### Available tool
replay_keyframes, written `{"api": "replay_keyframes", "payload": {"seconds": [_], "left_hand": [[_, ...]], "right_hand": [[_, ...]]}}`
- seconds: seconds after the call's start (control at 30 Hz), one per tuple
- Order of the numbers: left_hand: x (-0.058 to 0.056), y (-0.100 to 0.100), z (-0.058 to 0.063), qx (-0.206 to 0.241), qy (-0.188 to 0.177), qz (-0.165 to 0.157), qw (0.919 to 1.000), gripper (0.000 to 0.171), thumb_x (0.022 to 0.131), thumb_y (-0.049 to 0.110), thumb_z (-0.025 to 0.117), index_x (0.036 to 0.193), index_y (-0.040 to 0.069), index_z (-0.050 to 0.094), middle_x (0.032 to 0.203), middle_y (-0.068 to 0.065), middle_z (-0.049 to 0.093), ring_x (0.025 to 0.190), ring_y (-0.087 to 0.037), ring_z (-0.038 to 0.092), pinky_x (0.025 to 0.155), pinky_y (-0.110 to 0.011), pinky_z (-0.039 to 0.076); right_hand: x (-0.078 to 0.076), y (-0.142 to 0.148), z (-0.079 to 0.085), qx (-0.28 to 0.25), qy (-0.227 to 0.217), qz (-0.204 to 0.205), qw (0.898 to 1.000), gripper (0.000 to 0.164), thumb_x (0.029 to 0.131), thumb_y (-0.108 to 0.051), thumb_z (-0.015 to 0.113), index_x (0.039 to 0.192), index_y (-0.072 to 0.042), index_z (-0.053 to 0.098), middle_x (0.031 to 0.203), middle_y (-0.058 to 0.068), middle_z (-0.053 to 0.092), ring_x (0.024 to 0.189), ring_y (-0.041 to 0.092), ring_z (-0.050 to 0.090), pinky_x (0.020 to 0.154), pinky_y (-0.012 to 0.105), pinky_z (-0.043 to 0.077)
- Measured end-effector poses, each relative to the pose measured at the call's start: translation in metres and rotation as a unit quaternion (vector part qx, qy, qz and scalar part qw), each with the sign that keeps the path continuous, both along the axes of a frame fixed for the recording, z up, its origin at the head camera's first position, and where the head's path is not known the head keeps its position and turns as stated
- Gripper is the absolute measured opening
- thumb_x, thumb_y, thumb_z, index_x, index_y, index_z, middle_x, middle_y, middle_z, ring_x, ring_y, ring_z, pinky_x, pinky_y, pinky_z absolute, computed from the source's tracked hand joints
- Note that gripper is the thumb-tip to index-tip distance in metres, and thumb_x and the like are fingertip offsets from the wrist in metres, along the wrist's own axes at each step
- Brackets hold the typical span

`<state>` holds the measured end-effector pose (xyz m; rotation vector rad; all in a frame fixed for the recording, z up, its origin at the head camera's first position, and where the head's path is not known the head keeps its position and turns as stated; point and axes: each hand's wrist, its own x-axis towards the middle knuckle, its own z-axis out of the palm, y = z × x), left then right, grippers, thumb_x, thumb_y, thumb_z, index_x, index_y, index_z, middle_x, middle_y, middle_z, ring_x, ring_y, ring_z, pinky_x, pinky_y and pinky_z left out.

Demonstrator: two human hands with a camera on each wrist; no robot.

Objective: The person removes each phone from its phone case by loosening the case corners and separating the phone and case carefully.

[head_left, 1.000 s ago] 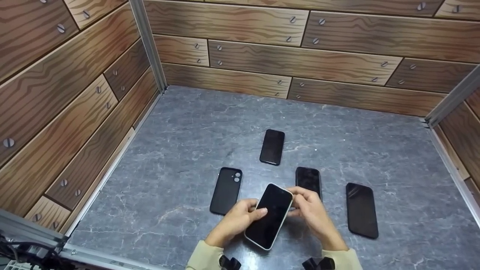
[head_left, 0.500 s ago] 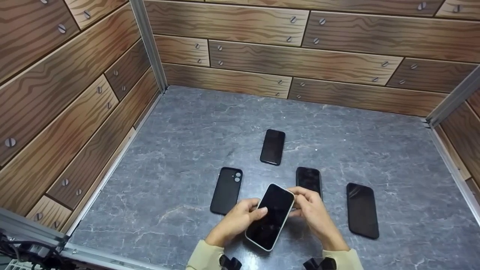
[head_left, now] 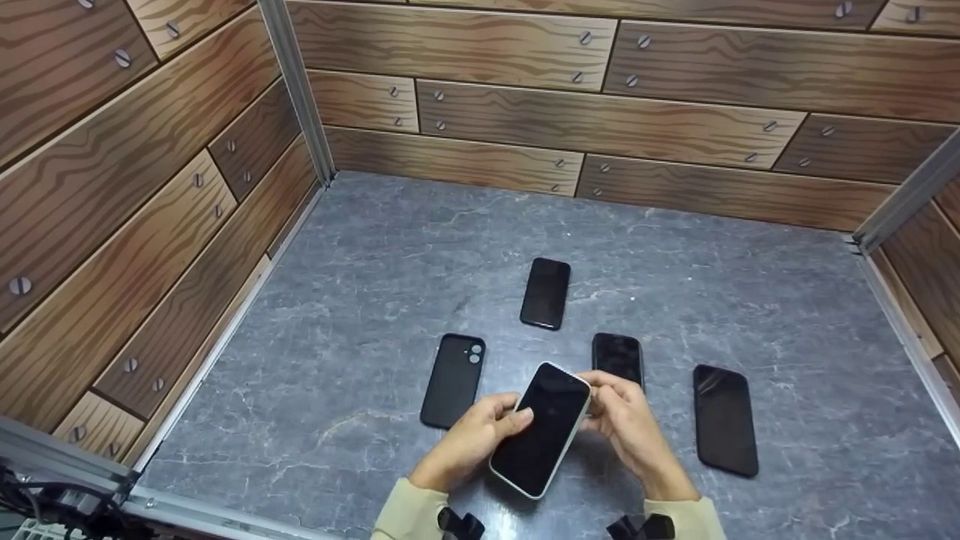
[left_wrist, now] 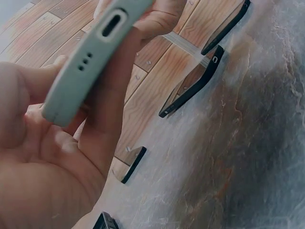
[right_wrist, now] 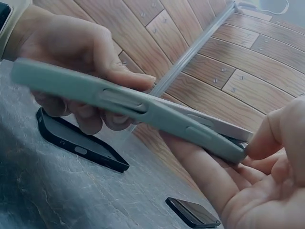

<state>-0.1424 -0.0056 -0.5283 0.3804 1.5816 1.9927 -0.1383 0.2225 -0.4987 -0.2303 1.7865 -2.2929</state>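
A black-screened phone point(head_left: 541, 431) sits in a pale green case point(right_wrist: 62, 81), tilted above the table in both hands. My left hand point(head_left: 469, 442) grips its left side, thumb on the screen and fingers underneath. At the upper right corner, my right hand point(head_left: 630, 427) pinches the case edge. The right wrist view shows a narrow gap there, where the phone's pale side frame point(right_wrist: 224, 128) stands out of the case. Elsewhere along that side the case hugs the phone. The left wrist view shows the case's bottom end with its port opening point(left_wrist: 113, 25).
An empty black phone case point(head_left: 452, 381) lies left of the hands. Dark phones lie farther back point(head_left: 546, 294), behind the right hand point(head_left: 618, 358) and to the right point(head_left: 725, 420). Wood-patterned walls point(head_left: 480, 109) bound the grey marbled table point(head_left: 337, 300).
The phone and its case have risen very slightly, and my left thumb has shifted a little up the screen. Both hands keep their hold. Things on the table have not moved.
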Motion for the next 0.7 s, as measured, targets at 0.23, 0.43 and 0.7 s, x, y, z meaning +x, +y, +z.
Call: {"api": "replay_keyframes", "payload": {"seconds": [0.23, 0.43, 0.7], "left_hand": [[-0.0009, -0.0004, -0.0028, 0.001, -0.007, 0.015, 0.9999, 0.027, 0.099, 0.02, 0.058, 0.108, -0.005, 0.062, 0.086, -0.008, 0.073, 0.072, -0.014, 0.071, 0.066, -0.027, 0.059], [-0.0008, -0.0011, -0.0064, 0.005, -0.013, 0.02, 0.9997, 0.028, 0.099, 0.02, 0.058, 0.11, -0.005, 0.062, 0.089, -0.011, 0.074, 0.073, -0.016, 0.071, 0.067, -0.028, 0.059], [0.0005, -0.0019, -0.0077, 0.013, -0.012, 0.024, 0.9995, 0.026, 0.099, 0.018, 0.057, 0.108, -0.006, 0.061, 0.088, -0.01, 0.074, 0.073, -0.015, 0.071, 0.067, -0.028, 0.059]], "right_hand": [[-0.0017, -0.0002, -0.0005, -0.021, -0.017, 0.021, 0.999, 0.033, 0.101, 0.0, 0.032, 0.118, 0.008, 0.059, 0.104, 0.008, 0.071, 0.089, 0.022, 0.071, 0.076, 0.039, 0.062], [-0.0012, -0.0016, -0.0033, -0.039, -0.023, 0.027, 0.999, 0.031, 0.103, -0.003, 0.032, 0.119, 0.006, 0.057, 0.107, 0.009, 0.07, 0.094, 0.024, 0.071, 0.081, 0.042, 0.061], [-0.0009, -0.0026, -0.0049, -0.036, -0.03, 0.026, 0.999, 0.029, 0.104, -0.007, 0.034, 0.117, 0.001, 0.059, 0.107, 0.008, 0.072, 0.093, 0.024, 0.071, 0.08, 0.041, 0.061]]}}
